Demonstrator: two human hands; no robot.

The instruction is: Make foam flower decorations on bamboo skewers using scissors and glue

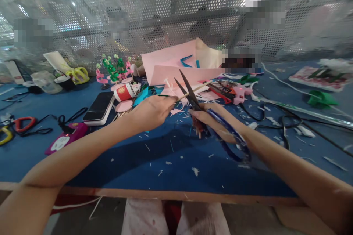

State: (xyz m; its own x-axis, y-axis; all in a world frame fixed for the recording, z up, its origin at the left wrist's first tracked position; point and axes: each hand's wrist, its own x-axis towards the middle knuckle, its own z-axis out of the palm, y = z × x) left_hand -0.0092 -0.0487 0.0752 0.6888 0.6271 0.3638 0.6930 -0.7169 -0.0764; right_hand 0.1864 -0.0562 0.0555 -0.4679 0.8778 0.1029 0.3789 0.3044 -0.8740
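Stick (201, 87) at centre, pinched in the fingertips of the left hand (154, 114), crossing the parted blades of blue-handled scissors (190, 89). Right hand (215, 124) closed around the handles. Looks unsevered at the crossing, so probably mid-step, with that cut left to complete. Seemingly done: pink and green paper flowers (109, 68), upright at ten o'clock. Cannot tell how much else remains.

Between nine and ten, a red-and-white cup (123, 92) on its side, with pale bits at its mouth, too blurred to name. Farther off, toward nine, a clear tub (45, 82), contents unreadable. At twelve, folded pink paper (169, 75), open like a pocket, with blue strips (186, 60) inside.
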